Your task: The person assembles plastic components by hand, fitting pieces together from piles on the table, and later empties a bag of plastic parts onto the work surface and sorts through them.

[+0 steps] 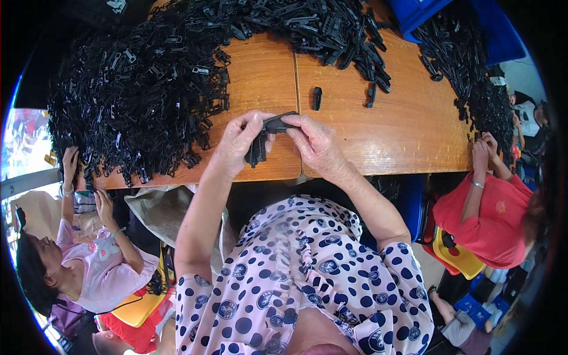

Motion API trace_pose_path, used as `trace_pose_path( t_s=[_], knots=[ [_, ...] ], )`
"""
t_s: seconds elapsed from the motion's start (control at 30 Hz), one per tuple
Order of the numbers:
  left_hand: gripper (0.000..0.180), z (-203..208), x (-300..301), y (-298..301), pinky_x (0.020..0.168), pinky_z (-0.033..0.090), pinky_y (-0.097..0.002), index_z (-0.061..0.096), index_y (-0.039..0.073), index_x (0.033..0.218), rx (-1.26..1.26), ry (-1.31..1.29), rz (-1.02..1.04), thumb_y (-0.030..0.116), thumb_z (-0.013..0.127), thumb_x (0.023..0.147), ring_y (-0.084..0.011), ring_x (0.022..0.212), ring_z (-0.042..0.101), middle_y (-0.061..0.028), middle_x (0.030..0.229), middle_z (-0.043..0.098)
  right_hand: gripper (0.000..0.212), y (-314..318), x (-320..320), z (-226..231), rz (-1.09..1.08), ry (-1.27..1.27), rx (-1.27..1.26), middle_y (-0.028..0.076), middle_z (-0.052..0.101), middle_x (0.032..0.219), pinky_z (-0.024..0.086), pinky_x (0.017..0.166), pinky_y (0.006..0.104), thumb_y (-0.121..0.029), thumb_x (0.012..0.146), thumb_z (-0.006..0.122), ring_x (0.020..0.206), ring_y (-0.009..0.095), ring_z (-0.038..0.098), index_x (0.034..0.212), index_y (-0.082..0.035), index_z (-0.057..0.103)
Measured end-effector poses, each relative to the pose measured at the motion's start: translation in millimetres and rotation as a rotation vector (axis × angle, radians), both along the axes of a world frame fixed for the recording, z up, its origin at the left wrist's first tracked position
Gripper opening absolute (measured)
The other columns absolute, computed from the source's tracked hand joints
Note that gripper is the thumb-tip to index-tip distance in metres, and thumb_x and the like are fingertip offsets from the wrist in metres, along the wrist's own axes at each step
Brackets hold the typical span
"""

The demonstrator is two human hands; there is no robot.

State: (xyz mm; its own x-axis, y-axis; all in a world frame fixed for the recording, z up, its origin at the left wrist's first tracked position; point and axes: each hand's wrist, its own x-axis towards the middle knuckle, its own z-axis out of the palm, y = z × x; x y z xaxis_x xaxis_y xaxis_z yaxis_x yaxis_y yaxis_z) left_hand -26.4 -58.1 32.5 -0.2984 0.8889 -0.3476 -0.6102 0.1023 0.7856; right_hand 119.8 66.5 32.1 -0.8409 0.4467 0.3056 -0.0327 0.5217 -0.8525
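Over the table's near edge, my left hand (pixel 239 139) and my right hand (pixel 318 144) pinch a long black plastic part (pixel 279 122) between them. The left fingers hold its left end, and the right thumb and fingertips grip its right end. Below the left fingers, more black plastic pieces (pixel 256 152) hang from the same hand; whether they join the part above, I cannot tell. A single small black piece (pixel 317 99) lies on the wood just beyond my right hand. What my curled fingers cover is hidden.
Large heaps of black plastic parts (pixel 142 100) cover the left and far side of the wooden table (pixel 408 130). Another pile (pixel 455 53) lies at the right beside a blue bin (pixel 414 18). People sit close by on both sides, their hands at the table edge.
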Motion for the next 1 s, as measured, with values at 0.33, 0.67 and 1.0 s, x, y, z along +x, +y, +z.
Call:
trace_pose_path(
  t_s=[0.33,0.67,1.0],
  knots=[
    [0.028,-13,35,-26,0.056,0.046,-0.0189,0.063,0.003,0.107,0.049,0.217,0.472,0.004,0.071,0.080,-0.0072,0.064,0.058,-0.0017,0.084,0.064,0.017,-34,-15,-5,0.021,-0.078,-0.324,0.009,0.060,0.072,0.047,0.050,0.0275,-0.002,0.090,0.056,0.056,0.014,0.059,0.107,-0.002,0.056],
    [0.022,-19,30,-86,0.053,0.048,-0.0201,0.063,0.002,0.105,-0.023,0.312,0.578,0.002,0.067,0.083,-0.0089,0.062,0.059,-0.0036,0.084,0.064,0.034,-57,-32,4,0.165,-0.215,0.050,0.014,0.060,0.084,0.050,0.068,0.0372,-0.026,0.085,0.067,0.077,0.027,0.062,0.107,-0.002,0.056],
    [0.015,1,39,-130,0.057,0.043,-0.0204,0.059,-0.002,0.099,-0.210,0.488,0.760,0.003,0.057,0.085,-0.0087,0.063,0.054,-0.0037,0.079,0.059,0.025,-106,-54,-11,0.328,-0.330,-0.126,0.011,0.063,0.078,0.049,0.066,0.0396,-0.033,0.079,0.068,0.080,0.029,0.064,0.085,-0.009,0.063]
  ],
)
